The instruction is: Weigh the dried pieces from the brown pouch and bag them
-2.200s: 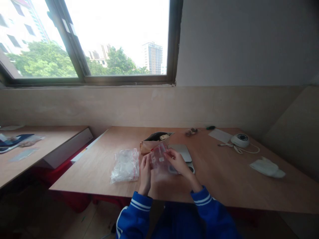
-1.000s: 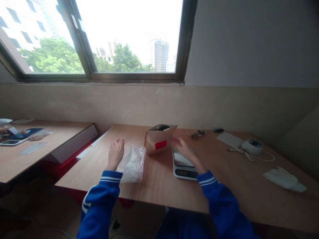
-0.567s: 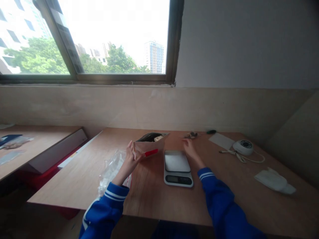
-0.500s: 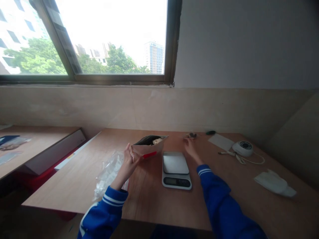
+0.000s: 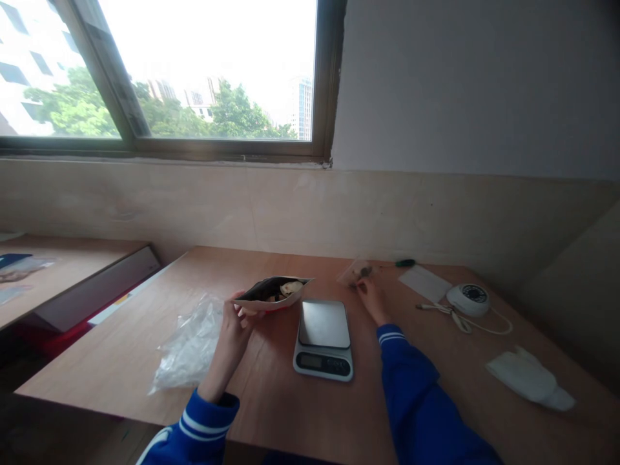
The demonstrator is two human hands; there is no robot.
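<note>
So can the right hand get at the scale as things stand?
Likely yes: the right hand is at the small clear bag, beyond and right of the scale, with nothing visible standing between hand and scale.

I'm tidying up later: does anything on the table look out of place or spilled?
I see no spill. The dome camera looks out of place: it sits unmounted on the table, its cable loosely bundled, sharing space with the scale and paper bag.

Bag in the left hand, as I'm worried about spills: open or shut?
Open: the bag gapes at its mouth, pale pieces visible inside.
</note>
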